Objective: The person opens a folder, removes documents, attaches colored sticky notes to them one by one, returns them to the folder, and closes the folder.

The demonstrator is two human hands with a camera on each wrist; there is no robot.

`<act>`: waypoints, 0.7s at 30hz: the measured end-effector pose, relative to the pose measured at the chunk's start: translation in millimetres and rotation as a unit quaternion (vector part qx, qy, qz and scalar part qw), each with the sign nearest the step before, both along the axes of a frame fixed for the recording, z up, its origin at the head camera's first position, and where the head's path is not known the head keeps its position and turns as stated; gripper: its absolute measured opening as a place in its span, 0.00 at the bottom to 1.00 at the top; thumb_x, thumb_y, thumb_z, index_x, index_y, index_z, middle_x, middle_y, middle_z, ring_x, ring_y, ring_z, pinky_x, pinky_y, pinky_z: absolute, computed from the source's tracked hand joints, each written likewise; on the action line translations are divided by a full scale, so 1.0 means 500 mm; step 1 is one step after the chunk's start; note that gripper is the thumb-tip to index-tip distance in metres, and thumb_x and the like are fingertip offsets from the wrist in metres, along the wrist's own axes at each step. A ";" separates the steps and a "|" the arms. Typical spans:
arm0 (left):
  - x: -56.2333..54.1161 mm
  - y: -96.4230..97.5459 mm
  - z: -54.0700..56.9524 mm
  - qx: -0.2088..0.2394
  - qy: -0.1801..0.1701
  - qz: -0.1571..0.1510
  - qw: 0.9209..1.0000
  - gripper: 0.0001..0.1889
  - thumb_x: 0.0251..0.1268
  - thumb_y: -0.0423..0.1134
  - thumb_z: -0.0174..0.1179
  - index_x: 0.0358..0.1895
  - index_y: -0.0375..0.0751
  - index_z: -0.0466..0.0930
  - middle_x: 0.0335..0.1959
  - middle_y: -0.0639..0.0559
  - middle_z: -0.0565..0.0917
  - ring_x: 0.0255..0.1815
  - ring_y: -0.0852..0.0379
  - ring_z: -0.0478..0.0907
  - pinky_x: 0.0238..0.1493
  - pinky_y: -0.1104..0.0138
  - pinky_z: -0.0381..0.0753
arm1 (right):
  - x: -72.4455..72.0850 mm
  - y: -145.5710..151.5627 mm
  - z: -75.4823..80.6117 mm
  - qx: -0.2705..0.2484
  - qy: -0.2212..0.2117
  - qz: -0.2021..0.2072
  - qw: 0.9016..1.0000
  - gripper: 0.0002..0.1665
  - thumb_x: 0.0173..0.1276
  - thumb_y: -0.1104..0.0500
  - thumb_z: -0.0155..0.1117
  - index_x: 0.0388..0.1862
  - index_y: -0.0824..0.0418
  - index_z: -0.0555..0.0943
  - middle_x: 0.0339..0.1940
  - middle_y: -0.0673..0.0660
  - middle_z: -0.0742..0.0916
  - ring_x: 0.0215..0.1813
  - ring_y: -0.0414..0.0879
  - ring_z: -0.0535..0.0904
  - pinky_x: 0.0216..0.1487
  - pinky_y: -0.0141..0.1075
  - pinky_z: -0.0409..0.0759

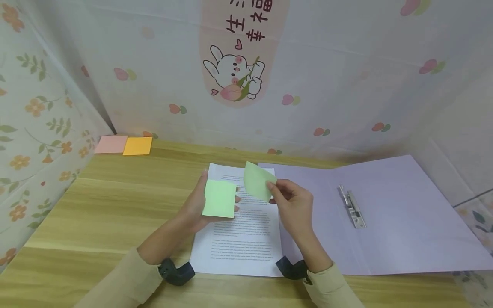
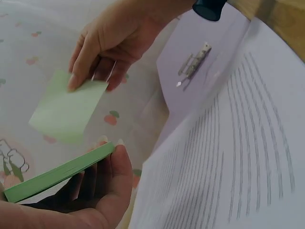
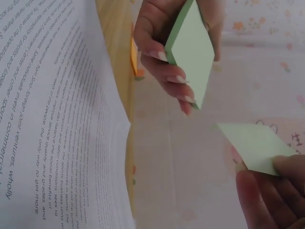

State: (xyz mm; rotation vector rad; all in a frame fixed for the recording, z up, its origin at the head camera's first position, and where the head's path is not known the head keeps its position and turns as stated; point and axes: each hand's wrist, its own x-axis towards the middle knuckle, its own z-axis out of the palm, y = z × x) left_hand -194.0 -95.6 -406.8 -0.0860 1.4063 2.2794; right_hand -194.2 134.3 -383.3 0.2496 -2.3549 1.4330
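My left hand (image 1: 194, 205) grips a thick pad of green sticky notes (image 1: 219, 199), its fingers curled round the edges, as the left wrist view shows from the side. To its right, my right hand (image 1: 294, 203) pinches a single green sticky note (image 1: 256, 182) by one corner between thumb and fingers. The loose note is slightly bent and apart from the pad. Both hands are held above a printed sheet of paper (image 1: 242, 244) covered in lines of text. In the right wrist view the pad (image 3: 193, 52) and the single note (image 3: 255, 145) appear with a gap between them.
A lilac folder (image 1: 404, 226) lies spread on the right with a metal clip (image 1: 352, 207); the paper overlaps its left side. Pink sticky notes (image 1: 111, 144) and orange sticky notes (image 1: 138, 146) lie at the table's back left. A patterned cloth (image 1: 331, 85) hangs behind the wooden table (image 1: 115, 201).
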 end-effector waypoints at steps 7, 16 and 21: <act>-0.008 -0.083 -0.011 -0.067 -0.004 0.010 0.998 0.35 0.82 0.59 0.33 0.76 0.32 0.54 0.46 0.46 0.87 0.43 0.49 0.87 0.45 0.58 0.87 | 0.000 0.000 0.001 0.011 0.006 0.002 1.000 0.09 0.64 0.64 0.74 0.43 0.65 0.89 0.38 0.62 0.92 0.33 0.51 0.89 0.33 0.26 0.85; -0.007 -0.223 -0.034 -0.165 0.023 0.014 0.986 0.31 0.83 0.51 0.34 0.73 0.26 0.50 0.38 0.59 0.90 0.39 0.59 0.89 0.47 0.70 0.85 | 0.003 -0.009 0.001 0.023 0.008 0.011 1.000 0.10 0.62 0.65 0.75 0.43 0.65 0.89 0.39 0.61 0.92 0.37 0.52 0.90 0.37 0.23 0.83; -0.010 -0.263 -0.047 -0.298 0.022 0.017 0.954 0.30 0.82 0.54 0.37 0.65 0.28 0.62 0.38 0.60 0.82 0.38 0.65 0.81 0.43 0.73 0.80 | 0.005 -0.013 0.001 0.040 0.015 0.010 0.999 0.11 0.62 0.64 0.75 0.43 0.65 0.89 0.39 0.61 0.92 0.36 0.52 0.90 0.36 0.23 0.83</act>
